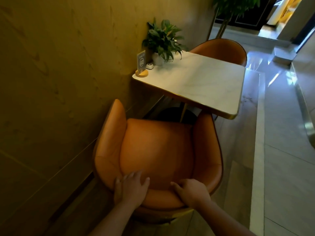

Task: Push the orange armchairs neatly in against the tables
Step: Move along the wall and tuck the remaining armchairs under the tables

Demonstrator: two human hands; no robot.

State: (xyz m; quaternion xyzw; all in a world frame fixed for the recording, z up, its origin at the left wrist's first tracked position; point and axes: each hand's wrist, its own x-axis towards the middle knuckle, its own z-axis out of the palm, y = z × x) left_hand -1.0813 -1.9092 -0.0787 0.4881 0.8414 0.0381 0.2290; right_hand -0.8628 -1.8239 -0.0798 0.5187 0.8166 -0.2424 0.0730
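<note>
Two hands on the orange armchair (156, 150) backrest rim, left hand (132, 187) pressing flat, right hand (191, 190) curled over it; padded, probably heavy.

Near orange bucket armchair (156, 150): smooth leather-look upholstery with a low sheen, and dark piping along the rim. Far orange armchair (219, 50): same covering.

Square white table top (201, 82): marble-look slab with faint grey veining, smooth with a soft gloss, edged in polished gold-coloured metal.

Yellow-brown wall panelling (59, 65): wood grain, matt.

Pale floor tiles (281, 167): stone-look, highly glossy, with bright reflections.

Table number sign (141, 61): translucent plastic plate in a round light wooden base (141, 73).

Small white plant pot (157, 59): smooth.
</note>
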